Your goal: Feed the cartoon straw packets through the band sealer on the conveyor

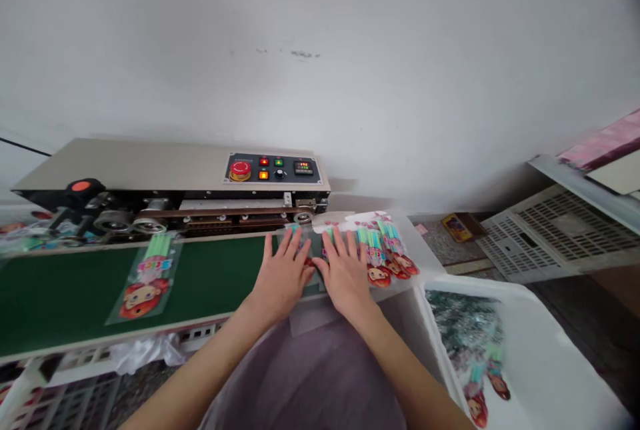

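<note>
My left hand [284, 269] lies flat with fingers spread at the right end of the green conveyor belt [215, 277], over a clear plastic packet mostly hidden beneath it. Close beside it, my right hand [346, 271] is also spread flat, touching packets at the left of a group. Several clear packets [380, 257] with pale green and blue sticks and a red-haired cartoon figure lie overlapped just right of that hand. Farther left on the belt lies one similar packet [147, 277]. Behind the belt stands a band sealing machine [150, 167] with a lit control panel [273, 169].
A white bin [545, 330] at the lower right holds more packets [477, 377]. White perforated crates [560, 230] stand on the floor to the right, near a small yellow box [457, 227]. A plain wall [350, 83] rises behind the machine.
</note>
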Available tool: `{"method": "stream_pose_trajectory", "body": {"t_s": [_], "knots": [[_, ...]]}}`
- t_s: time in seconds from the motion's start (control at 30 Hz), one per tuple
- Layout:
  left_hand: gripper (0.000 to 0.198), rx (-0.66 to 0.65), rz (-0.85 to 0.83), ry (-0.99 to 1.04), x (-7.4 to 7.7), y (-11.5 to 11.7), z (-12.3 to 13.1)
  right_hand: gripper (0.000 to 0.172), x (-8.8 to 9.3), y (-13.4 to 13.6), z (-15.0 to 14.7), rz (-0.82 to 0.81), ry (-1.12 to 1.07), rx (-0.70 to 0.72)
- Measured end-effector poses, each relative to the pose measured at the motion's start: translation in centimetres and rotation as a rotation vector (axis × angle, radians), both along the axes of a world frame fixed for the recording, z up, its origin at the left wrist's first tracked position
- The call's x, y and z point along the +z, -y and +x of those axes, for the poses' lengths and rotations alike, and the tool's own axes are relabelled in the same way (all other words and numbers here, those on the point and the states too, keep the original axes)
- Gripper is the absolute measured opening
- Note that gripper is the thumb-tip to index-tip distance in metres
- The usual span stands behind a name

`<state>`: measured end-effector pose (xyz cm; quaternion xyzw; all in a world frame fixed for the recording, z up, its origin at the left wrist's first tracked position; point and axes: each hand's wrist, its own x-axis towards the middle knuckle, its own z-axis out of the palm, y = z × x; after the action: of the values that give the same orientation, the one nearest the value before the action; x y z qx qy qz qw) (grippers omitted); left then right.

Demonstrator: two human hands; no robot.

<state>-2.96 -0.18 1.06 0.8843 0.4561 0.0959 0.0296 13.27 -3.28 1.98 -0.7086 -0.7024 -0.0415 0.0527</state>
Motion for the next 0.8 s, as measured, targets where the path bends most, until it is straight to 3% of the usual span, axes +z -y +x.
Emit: {"method": "stream_pose_trajectory", "body": {"t_s": [0.07, 0.13, 0.23, 0.33, 0.5, 0.63, 0.73, 0.8], "knots": [[0.052, 0.005, 0.008, 0.028, 0.6, 0.3, 0.7, 0.053, 0.6, 0.4, 1.0, 0.021, 0.038, 0.003], [0.053, -0.077, 0.011, 0.081, 0.6, 0.5, 2.1, 0.05, 1.0, 1.0, 3.0, 0.057, 0.111, -0.031], [0.054, -0.196, -0.008, 0.126, 0.0, 0.3, 4.3, 0.048, 1.0, 1.7, 6.2, 0.069, 0.217, -0.167], [0.055, -0.166, -0.019, 0.127, -1.0, -0.1, 5.1, 0.05, 0.3, 1.7, 7.5, 0.017, 0.224, -0.245], [0.054, -0.067, 0.016, 0.107, -1.6, -0.2, 2.9, 0.053, -0.5, 1.4, 4.2, 0.0, 0.157, -0.153], [0.053, 0.026, 0.025, 0.044, -0.9, 0.1, 0.3, 0.055, 0.6, 1.0, 1.0, -0.003, 0.097, -0.106], [0.053, 0.115, 0.035, 0.029, 0.0, 0.1, -0.2, 0.055, 1.8, 0.9, 0.6, -0.044, 0.064, -0.082], [0.051, 0.08, 0.03, 0.05, 0.5, 0.1, 0.5, 0.052, 2.2, 1.0, 1.3, -0.052, 0.069, -0.036]]}}
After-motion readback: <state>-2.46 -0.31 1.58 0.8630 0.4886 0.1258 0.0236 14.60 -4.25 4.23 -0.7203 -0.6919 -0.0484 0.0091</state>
